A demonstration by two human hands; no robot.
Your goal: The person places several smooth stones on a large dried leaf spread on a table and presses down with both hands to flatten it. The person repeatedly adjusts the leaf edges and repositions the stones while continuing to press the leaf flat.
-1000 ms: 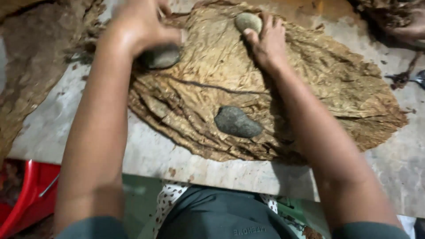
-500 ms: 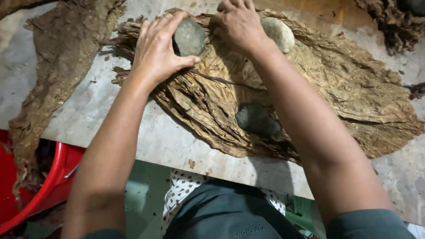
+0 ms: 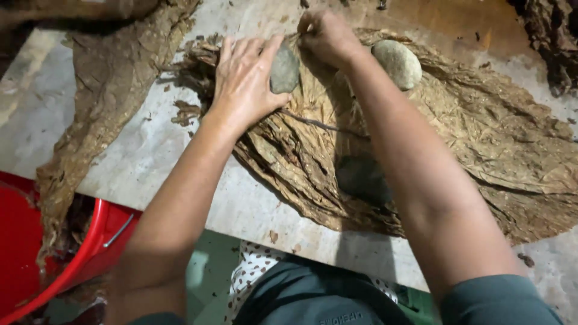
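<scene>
A stack of large dried brown leaves (image 3: 469, 132) lies spread on a pale worn table (image 3: 144, 156). My left hand (image 3: 244, 81) lies flat with fingers apart on the stack's left end, touching a dark grey stone (image 3: 284, 69). My right hand (image 3: 325, 36) pinches the top leaf's edge at the far side, just past that stone. A lighter round stone (image 3: 397, 63) rests on the leaves to the right of my right hand. A third dark stone (image 3: 361, 177) sits on the near part of the stack, partly under my right forearm.
Another long dried leaf (image 3: 96, 102) hangs over the table's left side into a red plastic tub (image 3: 72, 271). More dark leaves (image 3: 551, 36) lie at the far right corner. Leaf crumbs dot the table. My lap is below the near edge.
The view shifted right and closer. My left hand flattened beside the dark stone. My right hand left the light stone and moved left to pinch the leaf edge.
</scene>
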